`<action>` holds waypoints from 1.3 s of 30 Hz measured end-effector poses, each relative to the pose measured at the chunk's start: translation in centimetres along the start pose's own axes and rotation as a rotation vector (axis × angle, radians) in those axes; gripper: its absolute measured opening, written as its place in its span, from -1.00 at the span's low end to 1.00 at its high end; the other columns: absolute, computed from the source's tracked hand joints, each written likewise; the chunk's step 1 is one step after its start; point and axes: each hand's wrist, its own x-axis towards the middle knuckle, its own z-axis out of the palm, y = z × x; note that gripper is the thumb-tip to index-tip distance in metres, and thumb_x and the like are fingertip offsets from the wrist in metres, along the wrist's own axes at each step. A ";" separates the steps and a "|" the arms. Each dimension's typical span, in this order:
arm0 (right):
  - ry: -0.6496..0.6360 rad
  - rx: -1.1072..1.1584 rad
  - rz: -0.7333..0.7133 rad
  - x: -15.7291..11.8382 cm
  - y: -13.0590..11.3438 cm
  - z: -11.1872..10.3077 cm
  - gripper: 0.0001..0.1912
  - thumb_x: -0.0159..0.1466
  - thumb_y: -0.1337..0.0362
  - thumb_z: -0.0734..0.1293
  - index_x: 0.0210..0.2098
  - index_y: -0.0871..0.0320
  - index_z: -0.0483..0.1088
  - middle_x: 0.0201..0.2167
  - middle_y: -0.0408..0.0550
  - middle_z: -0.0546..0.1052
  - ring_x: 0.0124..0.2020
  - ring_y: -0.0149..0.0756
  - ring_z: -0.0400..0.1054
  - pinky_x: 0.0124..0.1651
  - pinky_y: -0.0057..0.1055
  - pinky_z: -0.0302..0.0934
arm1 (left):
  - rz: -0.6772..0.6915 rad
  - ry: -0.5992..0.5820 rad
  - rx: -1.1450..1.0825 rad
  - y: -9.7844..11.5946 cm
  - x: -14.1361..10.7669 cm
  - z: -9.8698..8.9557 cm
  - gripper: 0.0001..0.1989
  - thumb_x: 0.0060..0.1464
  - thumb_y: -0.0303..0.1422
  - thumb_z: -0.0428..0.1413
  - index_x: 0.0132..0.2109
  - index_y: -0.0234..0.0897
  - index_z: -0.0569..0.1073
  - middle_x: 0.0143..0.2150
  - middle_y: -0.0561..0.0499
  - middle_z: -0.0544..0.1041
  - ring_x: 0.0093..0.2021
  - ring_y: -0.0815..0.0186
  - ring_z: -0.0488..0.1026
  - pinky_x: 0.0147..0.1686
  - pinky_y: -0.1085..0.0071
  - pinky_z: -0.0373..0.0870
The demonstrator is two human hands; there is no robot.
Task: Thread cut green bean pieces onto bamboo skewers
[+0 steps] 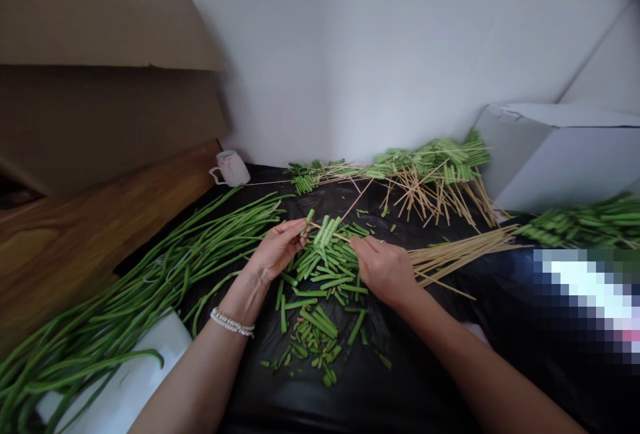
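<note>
My right hand (384, 267) is closed around a thin bamboo skewer (341, 237) that points left. Several cut green pieces (327, 231), which look like long bean, sit side by side across the skewer. In my left hand (281, 247), thumb and fingers pinch one more long bean piece (310, 217) at the skewer's tip. Below both hands lies a heap of loose cut pieces (337, 267), with short trimmed bits (313, 344) nearer to me. Bare skewers (455, 253) lie in a bundle just right of my right hand.
Uncut long beans (200, 247) spread at left, partly over a white block (150, 354). Filled skewers (435, 161) are piled along the wall, with more (590, 221) at right. A white mug (233, 169), a cardboard box (110, 107) and a white box (560, 147) border the black sheet (320, 407).
</note>
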 end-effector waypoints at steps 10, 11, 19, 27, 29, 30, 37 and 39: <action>-0.066 0.003 0.026 -0.1 -0.2 0.0 -0.76 0.28 0.41 0.16 -0.22 0.15 0.46 -0.46 -0.14 0.47 -0.46 -0.40 0.26 -0.41 -0.41 -0.06 | 0.014 0.058 0.004 -0.1 0.0 0.0 -0.73 -0.30 -0.46 0.40 -0.34 -0.44 0.60 -0.40 -0.04 0.57 -0.43 0.48 0.43 -0.41 0.59 0.37; -0.071 0.002 0.027 -0.1 -0.2 0.0 -0.75 0.28 0.42 0.16 -0.21 0.15 0.45 -0.45 -0.14 0.47 -0.46 -0.40 0.26 -0.41 -0.41 -0.05 | -0.001 0.046 -0.001 -0.1 0.0 -0.1 -0.74 -0.28 -0.46 0.39 -0.34 -0.45 0.60 -0.41 -0.03 0.57 -0.43 0.48 0.43 -0.41 0.58 0.37; -0.069 0.028 0.020 -0.2 -0.2 0.1 -0.75 0.28 0.43 0.14 -0.22 0.16 0.45 -0.44 -0.13 0.49 -0.45 -0.40 0.28 -0.38 -0.44 -0.01 | -0.066 0.007 -0.014 -0.1 0.0 -0.1 -0.81 -0.18 -0.52 0.34 -0.32 -0.45 0.58 -0.41 -0.04 0.55 -0.44 0.48 0.42 -0.44 0.58 0.36; -0.103 0.068 0.056 -0.2 -0.5 0.0 -0.77 0.29 0.42 0.14 -0.30 0.15 0.42 -0.48 -0.15 0.46 -0.47 -0.39 0.29 -0.40 -0.42 -0.02 | -0.068 -0.005 -0.008 -0.1 -0.3 0.1 -0.82 -0.18 -0.51 0.34 -0.33 -0.43 0.59 -0.41 -0.03 0.56 -0.44 0.48 0.42 -0.41 0.57 0.38; -0.100 0.063 0.055 -0.2 -0.5 0.0 -0.77 0.28 0.43 0.14 -0.31 0.14 0.42 -0.47 -0.15 0.47 -0.47 -0.39 0.29 -0.40 -0.42 -0.02 | -0.064 -0.011 0.006 -0.1 -0.3 0.1 -0.81 -0.18 -0.50 0.35 -0.32 -0.43 0.59 -0.41 -0.03 0.56 -0.43 0.47 0.43 -0.40 0.57 0.38; -0.095 0.059 0.053 -0.2 -0.5 0.0 -0.77 0.28 0.43 0.15 -0.30 0.14 0.43 -0.47 -0.16 0.47 -0.47 -0.39 0.29 -0.40 -0.42 -0.01 | -0.064 -0.012 0.009 -0.2 -0.3 0.1 -0.81 -0.18 -0.49 0.35 -0.32 -0.44 0.59 -0.40 -0.03 0.56 -0.43 0.47 0.43 -0.40 0.57 0.38; -0.140 0.114 0.082 -0.1 -0.6 0.0 -0.76 0.29 0.43 0.13 -0.28 0.15 0.42 -0.43 -0.13 0.49 -0.42 -0.40 0.31 -0.36 -0.46 0.04 | -0.069 -0.013 0.013 -0.3 -0.3 0.1 -0.79 -0.20 -0.48 0.36 -0.33 -0.44 0.59 -0.41 -0.03 0.56 -0.44 0.47 0.43 -0.40 0.57 0.37; -0.157 0.144 0.104 -0.1 -0.6 0.1 -0.76 0.30 0.43 0.12 -0.29 0.15 0.41 -0.43 -0.13 0.49 -0.42 -0.41 0.31 -0.35 -0.47 0.04 | -0.066 -0.022 0.017 -0.3 -0.3 0.1 -0.80 -0.19 -0.48 0.35 -0.32 -0.44 0.58 -0.41 -0.03 0.56 -0.44 0.47 0.43 -0.39 0.55 0.38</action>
